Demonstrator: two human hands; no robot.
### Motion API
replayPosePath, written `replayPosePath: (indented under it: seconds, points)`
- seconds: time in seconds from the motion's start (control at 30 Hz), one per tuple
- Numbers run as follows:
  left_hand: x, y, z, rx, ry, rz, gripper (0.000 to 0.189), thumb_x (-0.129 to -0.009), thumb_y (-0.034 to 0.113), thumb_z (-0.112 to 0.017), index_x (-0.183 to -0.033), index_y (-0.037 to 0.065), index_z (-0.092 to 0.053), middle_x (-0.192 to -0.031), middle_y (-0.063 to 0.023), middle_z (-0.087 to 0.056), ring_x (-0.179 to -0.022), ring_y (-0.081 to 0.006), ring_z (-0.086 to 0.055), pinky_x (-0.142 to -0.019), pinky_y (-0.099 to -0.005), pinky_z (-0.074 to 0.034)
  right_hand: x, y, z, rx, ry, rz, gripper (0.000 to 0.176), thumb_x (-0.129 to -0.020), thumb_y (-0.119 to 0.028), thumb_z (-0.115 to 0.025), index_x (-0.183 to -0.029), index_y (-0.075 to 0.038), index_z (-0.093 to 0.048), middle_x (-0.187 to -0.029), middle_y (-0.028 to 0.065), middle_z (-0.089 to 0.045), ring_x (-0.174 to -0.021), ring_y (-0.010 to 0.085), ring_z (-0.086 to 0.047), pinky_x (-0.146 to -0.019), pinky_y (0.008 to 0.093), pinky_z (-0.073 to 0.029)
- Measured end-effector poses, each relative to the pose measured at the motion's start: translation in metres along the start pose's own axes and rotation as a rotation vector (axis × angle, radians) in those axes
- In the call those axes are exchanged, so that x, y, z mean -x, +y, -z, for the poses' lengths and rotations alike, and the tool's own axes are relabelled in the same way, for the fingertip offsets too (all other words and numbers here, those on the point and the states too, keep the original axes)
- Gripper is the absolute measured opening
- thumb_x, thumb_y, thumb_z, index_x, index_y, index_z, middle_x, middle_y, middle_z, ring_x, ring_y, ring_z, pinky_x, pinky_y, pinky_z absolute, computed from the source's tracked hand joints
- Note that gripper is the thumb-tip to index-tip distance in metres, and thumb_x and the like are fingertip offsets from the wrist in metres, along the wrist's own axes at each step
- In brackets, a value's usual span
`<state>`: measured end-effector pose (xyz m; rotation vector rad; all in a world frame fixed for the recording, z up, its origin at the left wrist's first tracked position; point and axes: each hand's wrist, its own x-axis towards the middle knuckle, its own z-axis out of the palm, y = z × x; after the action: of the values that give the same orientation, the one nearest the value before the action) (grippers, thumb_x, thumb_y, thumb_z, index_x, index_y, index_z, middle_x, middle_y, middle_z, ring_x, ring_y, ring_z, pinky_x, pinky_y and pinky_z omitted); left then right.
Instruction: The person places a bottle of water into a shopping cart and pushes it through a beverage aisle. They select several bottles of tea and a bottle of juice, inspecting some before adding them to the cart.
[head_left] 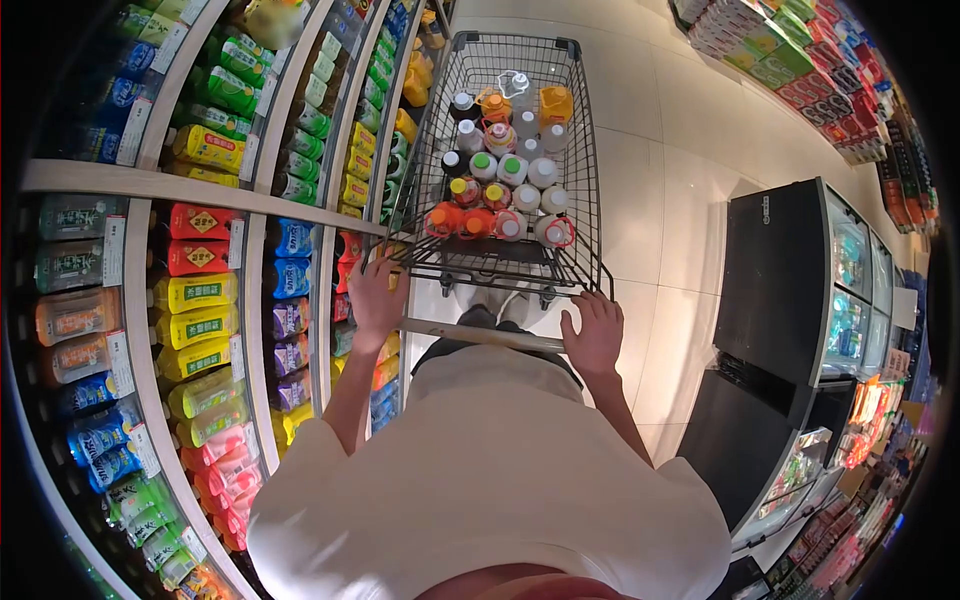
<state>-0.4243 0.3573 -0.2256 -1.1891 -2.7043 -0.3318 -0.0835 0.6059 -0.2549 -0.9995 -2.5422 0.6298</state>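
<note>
A black wire shopping cart (584, 150) stands in front of my body, with several rows of bottles (512, 168) inside; their caps are white, red, green and dark. My left hand (378, 302) is closed around the cart's near left corner, beside the shelves. At the near right corner, my right hand (595, 332) has its fingers bent over the wire rim and its thumb apart. Between my hands runs the cart's grey handle bar (482, 336), close to my waist.
Shelves (143, 290) of coloured drink bottles line the left side, close to my left arm. Black refrigerated cabinets (765, 290) stand to the right. Stacked packs (790, 60) are at the back right. Light floor tiles (630, 180) lie between cart and cabinets.
</note>
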Motion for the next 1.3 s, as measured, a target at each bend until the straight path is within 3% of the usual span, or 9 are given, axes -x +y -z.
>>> replayPosePath:
  seconds: [0.27,0.6,0.77,1.1,1.3]
  points:
    - [-0.034,-0.005,-0.013,-0.032,0.025,0.014,0.036,-0.099,0.034,-0.076,-0.123,0.007,-0.078,-0.131,-0.0111,-0.075,-0.137,-0.0437,-0.056,-0.112,-0.0593,-0.045,-0.033,-0.001,-0.004,0.015,0.040,0.018,0.033,-0.098,-0.029,-0.076,-0.124,-0.008,-0.075,-0.135,0.0112,-0.074,-0.137,0.0337,-0.061,-0.120,0.0553,-0.040]
    - [-0.088,-0.011,-0.010,0.034,-0.038,0.070,0.039,-0.100,0.036,-0.074,-0.129,0.010,-0.075,-0.138,-0.0071,-0.071,-0.143,-0.0393,-0.051,-0.117,-0.0567,-0.042,-0.084,-0.007,-0.008,0.046,-0.036,-0.037,0.031,-0.099,-0.028,-0.075,-0.124,-0.009,-0.075,-0.138,0.0104,-0.072,-0.139,0.0343,-0.060,-0.121,0.0533,-0.041]
    - [-0.119,-0.016,-0.018,-0.006,-0.079,0.111,0.041,-0.101,0.039,-0.073,-0.130,0.011,-0.074,-0.139,-0.0072,-0.069,-0.145,-0.0396,-0.049,-0.119,-0.0580,-0.040,-0.112,-0.007,-0.011,0.038,-0.018,0.048,0.029,-0.098,-0.024,-0.077,-0.122,-0.008,-0.076,-0.135,0.0123,-0.073,-0.135,0.0360,-0.061,-0.115,0.0534,-0.045]
    - [-0.176,-0.023,-0.027,0.010,-0.071,0.117,0.039,-0.099,0.037,-0.077,-0.129,0.013,-0.076,-0.142,-0.0075,-0.067,-0.146,-0.0436,-0.048,-0.118,-0.0603,-0.041,-0.176,-0.006,-0.021,0.040,-0.080,0.001,0.028,-0.098,-0.024,-0.077,-0.122,-0.008,-0.075,-0.137,0.0106,-0.071,-0.136,0.0351,-0.060,-0.116,0.0534,-0.045]
    - [-0.212,-0.019,-0.031,0.045,-0.042,0.082,0.040,-0.098,0.036,-0.076,-0.128,0.009,-0.075,-0.141,-0.0129,-0.067,-0.146,-0.0461,-0.047,-0.118,-0.0608,-0.039,-0.221,-0.002,-0.020,0.077,-0.066,0.013,0.026,-0.100,-0.023,-0.075,-0.118,-0.003,-0.077,-0.133,0.0131,-0.074,-0.130,0.0372,-0.064,-0.111,0.0520,-0.049]
